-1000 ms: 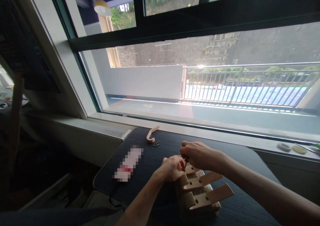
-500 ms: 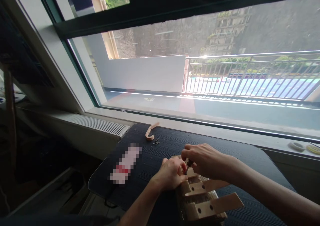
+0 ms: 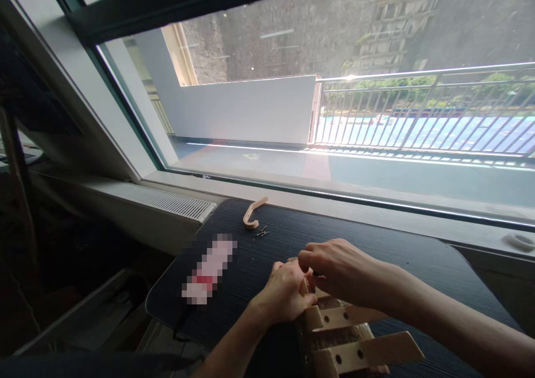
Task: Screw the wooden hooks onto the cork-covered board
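Note:
My left hand (image 3: 284, 295) is closed around the far end of a wooden piece with hooks (image 3: 351, 339) that lies on a dark table (image 3: 401, 255). My right hand (image 3: 334, 269) is pinched on a small dark thing, too small to name, right above the same end, touching the left hand. Two flat wooden hooks with holes stick out to the right from the piece. A loose curved wooden hook (image 3: 252, 213) and a few small screws (image 3: 262, 233) lie farther back on the table.
A blurred white and red oblong (image 3: 208, 267) lies on the table's left part. A wide window (image 3: 334, 116) with a sill runs behind the table, with a radiator grille (image 3: 163, 200) at its left. A roll of tape (image 3: 518, 240) sits on the sill at the far right.
The view has tilted down and closer, so the window rides higher. Both hands stay together at the wooden piece's far end, with only small finger movement.

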Demonstrator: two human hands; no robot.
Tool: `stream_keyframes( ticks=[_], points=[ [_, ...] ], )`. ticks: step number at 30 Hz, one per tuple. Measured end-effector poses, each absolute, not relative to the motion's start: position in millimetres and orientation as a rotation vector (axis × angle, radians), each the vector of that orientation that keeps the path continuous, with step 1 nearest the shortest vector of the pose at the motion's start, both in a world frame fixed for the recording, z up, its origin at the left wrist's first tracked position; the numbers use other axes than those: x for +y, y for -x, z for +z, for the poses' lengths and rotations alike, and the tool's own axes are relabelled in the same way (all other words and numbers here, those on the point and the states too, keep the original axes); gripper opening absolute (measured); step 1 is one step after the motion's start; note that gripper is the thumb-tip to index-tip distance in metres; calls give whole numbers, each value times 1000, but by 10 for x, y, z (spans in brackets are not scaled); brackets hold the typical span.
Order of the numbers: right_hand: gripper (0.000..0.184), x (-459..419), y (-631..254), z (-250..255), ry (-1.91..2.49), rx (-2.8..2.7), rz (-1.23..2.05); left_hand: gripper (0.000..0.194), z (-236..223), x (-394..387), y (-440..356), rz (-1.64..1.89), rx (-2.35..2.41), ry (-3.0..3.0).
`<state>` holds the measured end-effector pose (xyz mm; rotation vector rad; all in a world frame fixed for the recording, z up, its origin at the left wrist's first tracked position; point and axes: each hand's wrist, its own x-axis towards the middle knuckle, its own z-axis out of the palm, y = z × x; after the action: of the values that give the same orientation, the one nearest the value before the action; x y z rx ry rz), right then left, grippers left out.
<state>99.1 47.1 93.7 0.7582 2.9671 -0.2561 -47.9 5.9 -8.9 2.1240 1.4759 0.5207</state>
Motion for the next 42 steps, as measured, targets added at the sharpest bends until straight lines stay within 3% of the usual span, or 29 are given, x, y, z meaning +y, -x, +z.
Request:
stream_keyframes(
  ticks=[13,42],
  points=[
    [9,429,-1029,937,-694,2977,-266,20,-81,64,457,473,1529,-2143],
    [14,493,-1010,982,-796,2866,-166,9,13,42,462,565,1432,-2130]
  ],
)
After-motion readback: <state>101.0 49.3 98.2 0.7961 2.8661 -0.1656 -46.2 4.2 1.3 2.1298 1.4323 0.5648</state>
